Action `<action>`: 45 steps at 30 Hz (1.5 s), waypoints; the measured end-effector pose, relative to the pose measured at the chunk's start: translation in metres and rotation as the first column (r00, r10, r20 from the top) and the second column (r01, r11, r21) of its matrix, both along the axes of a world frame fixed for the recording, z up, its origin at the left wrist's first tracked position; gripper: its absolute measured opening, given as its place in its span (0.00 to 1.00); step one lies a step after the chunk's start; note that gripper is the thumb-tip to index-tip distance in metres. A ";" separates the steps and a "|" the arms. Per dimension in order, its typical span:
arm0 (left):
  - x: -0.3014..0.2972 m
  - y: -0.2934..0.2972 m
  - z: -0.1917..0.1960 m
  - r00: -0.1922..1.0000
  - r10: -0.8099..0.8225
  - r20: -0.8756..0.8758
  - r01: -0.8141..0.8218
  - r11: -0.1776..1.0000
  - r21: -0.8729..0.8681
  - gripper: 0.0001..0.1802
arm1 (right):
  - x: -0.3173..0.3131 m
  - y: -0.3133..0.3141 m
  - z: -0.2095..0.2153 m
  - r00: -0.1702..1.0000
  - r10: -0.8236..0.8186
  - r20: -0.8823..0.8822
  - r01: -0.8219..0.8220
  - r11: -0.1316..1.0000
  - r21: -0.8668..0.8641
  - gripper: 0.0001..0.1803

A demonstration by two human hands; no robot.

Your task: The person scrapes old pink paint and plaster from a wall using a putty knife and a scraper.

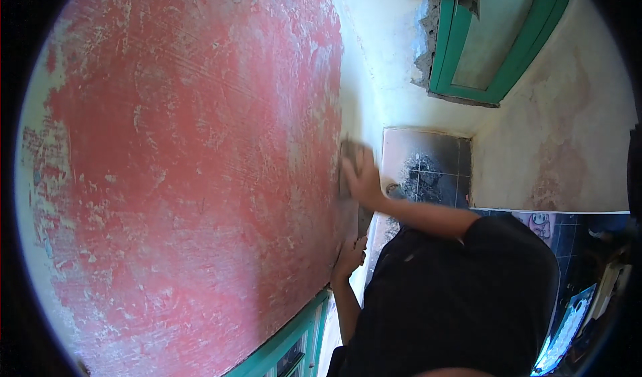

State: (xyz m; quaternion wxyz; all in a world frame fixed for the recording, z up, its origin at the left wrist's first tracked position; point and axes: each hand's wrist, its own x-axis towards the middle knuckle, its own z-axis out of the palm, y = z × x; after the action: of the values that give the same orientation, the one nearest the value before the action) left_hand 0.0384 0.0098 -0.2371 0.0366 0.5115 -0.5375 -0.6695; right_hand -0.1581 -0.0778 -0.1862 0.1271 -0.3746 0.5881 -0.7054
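My right hand (364,183) is closed on a flat grey-brown tool (345,169), held against the edge of a red-painted wall (194,143) with pale scraped patches. Motion blurs the hand and tool, so its exact kind does not show. Lower down, my left hand (348,260) rests close against the same wall, fingers curled. A dark flat piece (365,220) lies between the two hands; whether it belongs to the same tool I cannot tell. What the left fingers hold is mostly hidden.
A green-framed window (461,76) with broken plaster beside it is at the upper right. Dark floor tiles (435,179) below carry pale flakes and dust. Another green frame (287,350) borders the wall's lower edge. A stained pale wall (568,129) stands at the right.
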 end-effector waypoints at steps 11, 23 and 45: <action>-0.003 0.001 0.009 1.000 -0.008 0.004 0.008 0.999 -0.038 0.18 | -0.106 -0.103 0.001 0.985 -0.171 -0.037 0.174 0.974 0.143 0.22; -0.006 -0.001 0.013 0.999 -0.037 0.004 0.037 0.997 -0.065 0.18 | -0.130 -0.117 -0.010 0.979 -0.195 0.064 0.179 0.963 0.203 0.22; -0.003 -0.002 0.011 1.000 -0.012 0.029 0.011 0.999 0.031 0.16 | 0.002 0.011 -0.011 0.997 0.069 -0.024 -0.069 0.998 0.009 0.30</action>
State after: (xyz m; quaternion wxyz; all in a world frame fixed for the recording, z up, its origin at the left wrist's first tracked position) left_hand 0.0353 0.0075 -0.2258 0.0171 0.5188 -0.5305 -0.6702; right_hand -0.1561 -0.0664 -0.1976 0.1456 -0.4026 0.5793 -0.6937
